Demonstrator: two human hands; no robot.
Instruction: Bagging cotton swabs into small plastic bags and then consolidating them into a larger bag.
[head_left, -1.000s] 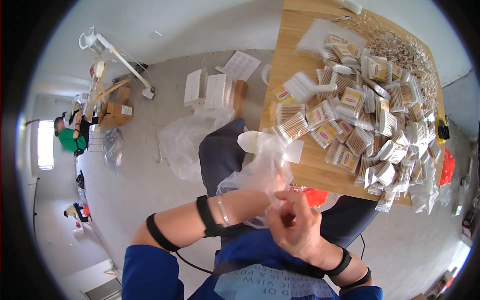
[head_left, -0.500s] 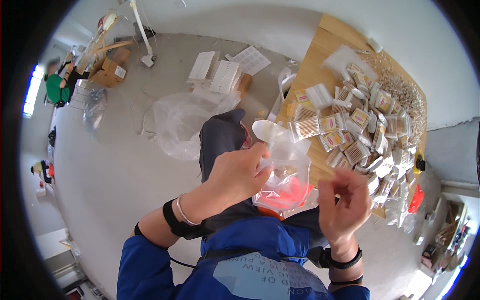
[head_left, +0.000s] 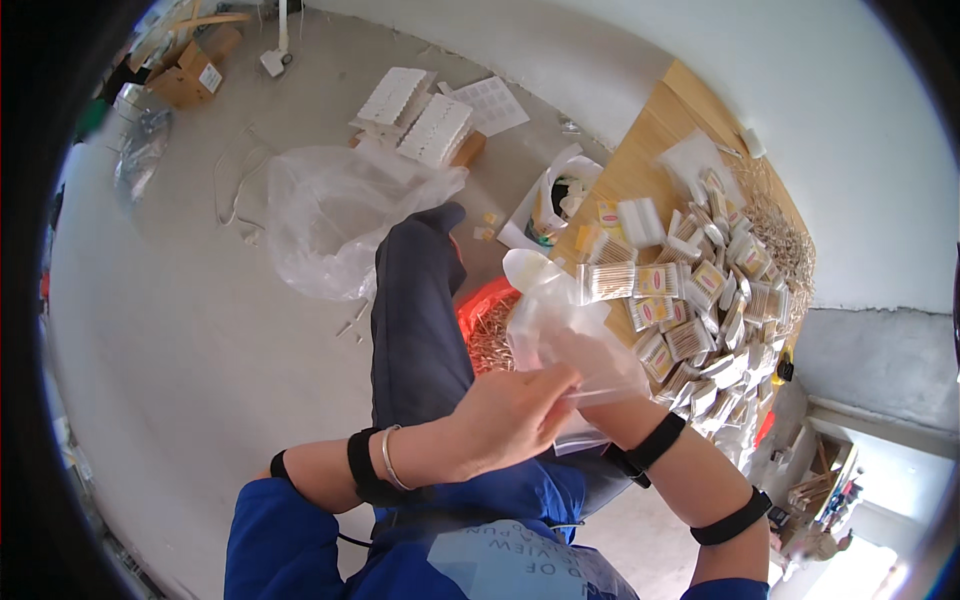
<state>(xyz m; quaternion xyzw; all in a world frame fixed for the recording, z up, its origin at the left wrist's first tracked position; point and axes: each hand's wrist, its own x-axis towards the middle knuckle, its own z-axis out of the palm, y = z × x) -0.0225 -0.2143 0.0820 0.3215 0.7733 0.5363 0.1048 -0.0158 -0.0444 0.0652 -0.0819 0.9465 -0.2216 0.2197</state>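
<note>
A translucent plastic bag (head_left: pixel 545 325) is held up over my lap. My left hand (head_left: pixel 515 410) pinches its near rim between thumb and fingers. Through the bag's mouth reaches my right hand (head_left: pixel 590 355), blurred behind the plastic, so its fingers are hard to make out. Beneath and left of the bag, between my legs, a red bag (head_left: pixel 487 297) holds many loose thin sticks that look like cotton swabs. Just beyond the bag, at the table's edge, lies a small clear pack of cotton swabs (head_left: pixel 608 282).
On the wooden table (head_left: pixel 655 120) at right are heaped several swab packs (head_left: pixel 705 285), some with yellow labels, beside a pile of loose swabs (head_left: pixel 785 235). A white bin (head_left: pixel 548 205), stacked white trays (head_left: pixel 435 130) and a large clear plastic bag (head_left: pixel 325 215) stand or lie on the floor.
My right hand has moved left from beside the table into the translucent bag. My left hand has come down a little, still gripping the rim. The view has shifted, showing the red bag's swabs.
</note>
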